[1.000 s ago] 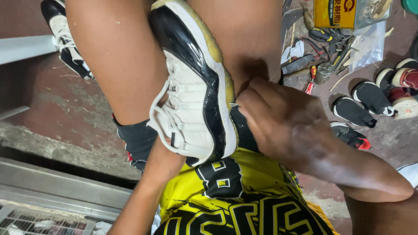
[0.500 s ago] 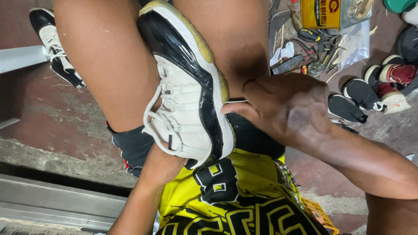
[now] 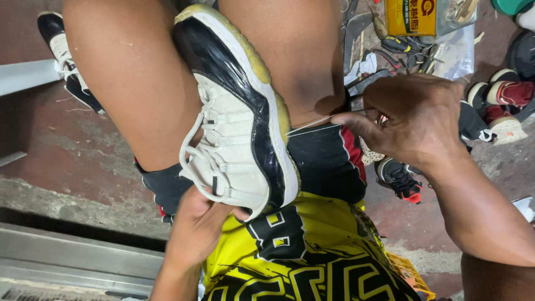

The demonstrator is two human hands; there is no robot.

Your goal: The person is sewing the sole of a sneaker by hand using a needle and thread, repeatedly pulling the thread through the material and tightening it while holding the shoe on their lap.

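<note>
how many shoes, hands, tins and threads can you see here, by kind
shoes: 6 (white-and-black sneaker gripped between the knees, one at top left, one by the right wrist, about three at right, partly cut off)
hands: 2 (left hand under the sneaker's heel, right hand pulling)
yellow tin: 1
thread: 1
total: 10

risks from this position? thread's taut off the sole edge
1. The right hand pulls the thread taut from the sneaker sole edge; a hard tug might snap it or tear the stitch hole.
2. The sneaker is only clamped between the knees, with the left hand at its heel; it could twist or slip mid-pull.
3. The taut thread could cut into the pinching fingers.
</note>
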